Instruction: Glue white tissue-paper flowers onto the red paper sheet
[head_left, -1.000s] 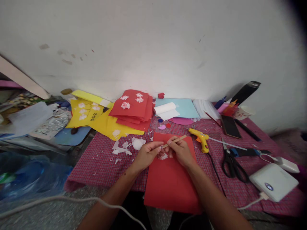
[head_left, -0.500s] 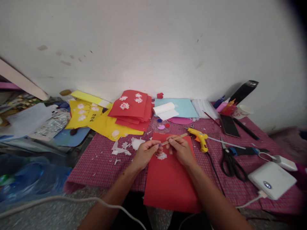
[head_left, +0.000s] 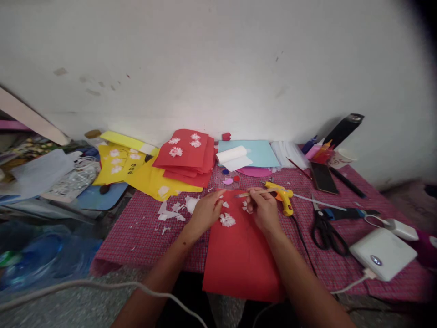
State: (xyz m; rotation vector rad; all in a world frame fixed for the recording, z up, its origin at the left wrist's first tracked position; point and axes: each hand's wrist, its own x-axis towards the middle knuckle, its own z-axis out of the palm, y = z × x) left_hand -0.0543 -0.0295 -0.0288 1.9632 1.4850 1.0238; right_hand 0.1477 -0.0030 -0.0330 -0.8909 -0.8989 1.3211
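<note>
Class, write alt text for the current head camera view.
A right hand holds a thin stick over a red sheet with white tufts, the left hand nearby; a yellow glue gun and black scissors lie to the right.

A table (head_left: 112,248) wearing a checked cloth (head_left: 136,241).
On the cloth there lie one large red sheet (head_left: 242,259), white paper scraps (head_left: 167,212) to its left, and, to its right, a yellow glue gun (head_left: 284,196), black scissors (head_left: 327,230) and a white box (head_left: 384,255).
</note>
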